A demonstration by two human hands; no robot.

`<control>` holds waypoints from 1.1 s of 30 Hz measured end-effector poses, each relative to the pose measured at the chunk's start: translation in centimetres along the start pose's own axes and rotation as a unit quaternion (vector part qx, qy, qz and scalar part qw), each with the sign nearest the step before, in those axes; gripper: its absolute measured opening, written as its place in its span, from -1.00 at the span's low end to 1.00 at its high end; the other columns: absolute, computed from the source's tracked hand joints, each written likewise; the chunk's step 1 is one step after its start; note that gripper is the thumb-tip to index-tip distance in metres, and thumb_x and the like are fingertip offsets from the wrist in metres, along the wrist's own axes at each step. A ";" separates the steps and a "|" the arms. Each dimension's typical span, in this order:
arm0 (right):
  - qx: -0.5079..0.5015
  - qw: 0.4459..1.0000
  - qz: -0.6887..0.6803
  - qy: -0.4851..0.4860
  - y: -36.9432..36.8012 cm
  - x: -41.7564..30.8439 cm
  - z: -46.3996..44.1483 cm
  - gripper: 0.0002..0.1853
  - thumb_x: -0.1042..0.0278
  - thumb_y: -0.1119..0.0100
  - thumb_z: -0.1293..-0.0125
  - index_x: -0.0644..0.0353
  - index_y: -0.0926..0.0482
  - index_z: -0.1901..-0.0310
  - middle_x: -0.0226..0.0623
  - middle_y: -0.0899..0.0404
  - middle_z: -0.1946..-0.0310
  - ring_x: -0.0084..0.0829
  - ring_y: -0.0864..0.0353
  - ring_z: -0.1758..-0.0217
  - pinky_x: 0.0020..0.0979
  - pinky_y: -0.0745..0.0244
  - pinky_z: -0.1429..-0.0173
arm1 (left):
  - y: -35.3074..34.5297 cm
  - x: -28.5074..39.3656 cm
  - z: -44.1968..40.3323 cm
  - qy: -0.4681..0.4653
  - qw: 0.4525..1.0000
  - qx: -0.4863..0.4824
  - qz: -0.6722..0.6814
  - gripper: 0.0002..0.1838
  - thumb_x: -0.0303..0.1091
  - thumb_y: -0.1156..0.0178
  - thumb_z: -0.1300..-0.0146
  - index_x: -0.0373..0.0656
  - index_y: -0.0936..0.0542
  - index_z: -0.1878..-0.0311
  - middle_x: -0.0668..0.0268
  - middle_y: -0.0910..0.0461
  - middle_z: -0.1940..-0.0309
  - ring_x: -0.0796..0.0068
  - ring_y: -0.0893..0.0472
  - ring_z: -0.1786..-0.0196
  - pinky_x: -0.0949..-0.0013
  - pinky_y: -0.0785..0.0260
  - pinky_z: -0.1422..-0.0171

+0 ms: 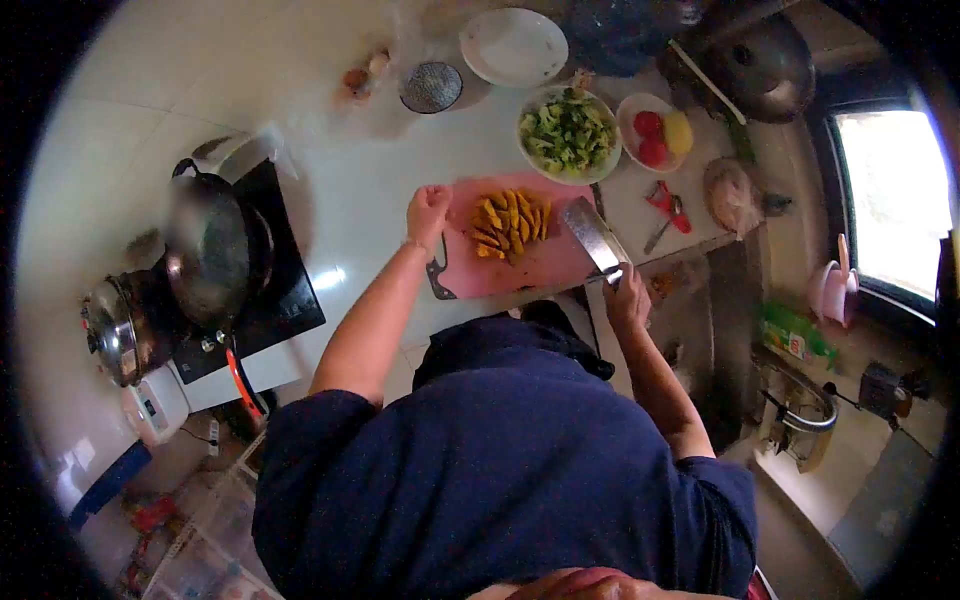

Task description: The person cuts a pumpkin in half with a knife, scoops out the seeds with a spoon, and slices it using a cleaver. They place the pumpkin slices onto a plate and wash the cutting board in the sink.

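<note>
My right hand [627, 298] grips the handle of a cleaver [592, 232], whose broad blade lies over the right side of the pink cutting board [470, 280]. A pile of yellow-orange slices with darker edges, looking like pumpkin slices [512, 222], sits mid-board, left of the blade and apart from it. My left hand [430, 210] is held at the board's left edge, beside the slices, with its fingers curled closed. Whether anything is inside those fingers is hidden.
Behind the board stand a bowl of chopped greens [568, 135], a bowl [655, 135] with red and yellow pieces, and a white plate [514, 47]. A red-handled peeler [668, 208] lies to the right. At left, a pan [212, 250] rests on a black cooktop [290, 290].
</note>
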State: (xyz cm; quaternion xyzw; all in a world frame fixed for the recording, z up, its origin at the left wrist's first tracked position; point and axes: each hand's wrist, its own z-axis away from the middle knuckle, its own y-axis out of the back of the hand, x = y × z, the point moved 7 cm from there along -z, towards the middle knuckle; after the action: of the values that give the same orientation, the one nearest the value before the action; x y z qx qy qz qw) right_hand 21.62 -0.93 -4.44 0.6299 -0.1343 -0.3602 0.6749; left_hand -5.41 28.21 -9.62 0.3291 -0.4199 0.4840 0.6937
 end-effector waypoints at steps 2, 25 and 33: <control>-0.028 0.999 -0.027 -0.029 -1.4 -0.2 -0.4 -0.58 0.31 -0.20 -0.07 0.07 -0.34 0.01 -0.10 -0.47 0.14 -0.05 -0.48 0.10 -0.12 -0.41 0.10 | -0.2 -0.4 -4.3 0.066 0.987 -0.029 0.144 -0.74 -0.24 -0.12 -0.25 -0.26 -0.40 0.18 0.17 -0.51 0.34 0.37 -0.54 0.35 0.34 -0.46 0.30; -0.022 0.993 -0.062 -0.094 -4.2 0.3 -1.8 -0.55 0.36 -0.23 -0.01 0.01 -0.35 0.01 -0.12 -0.42 0.09 -0.05 -0.42 0.00 -0.15 -0.39 0.01 | -2.6 3.5 -25.8 0.080 0.938 -0.024 0.336 -0.81 -0.35 -0.10 -0.24 -0.30 -0.44 0.22 0.12 -0.53 0.33 0.28 -0.56 0.32 0.28 -0.51 0.31; -0.039 0.992 -0.097 -0.077 -2.6 -0.7 -1.8 -0.51 0.33 -0.26 0.01 0.13 -0.37 0.00 -0.09 -0.42 0.09 -0.05 -0.43 0.00 -0.18 -0.38 -0.01 | -9.1 7.2 -23.5 0.052 0.997 0.020 -0.059 -0.58 -0.02 -0.31 -0.01 -0.24 -0.51 0.37 0.27 -0.52 0.69 0.40 -0.48 0.72 0.33 -0.38 0.62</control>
State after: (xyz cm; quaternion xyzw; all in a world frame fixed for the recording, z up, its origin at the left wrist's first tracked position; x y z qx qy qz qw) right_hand 21.49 1.03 -7.02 0.5834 -0.1102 -0.4766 0.6484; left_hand 10.75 48.48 -13.70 0.3415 -0.3538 0.4665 0.7352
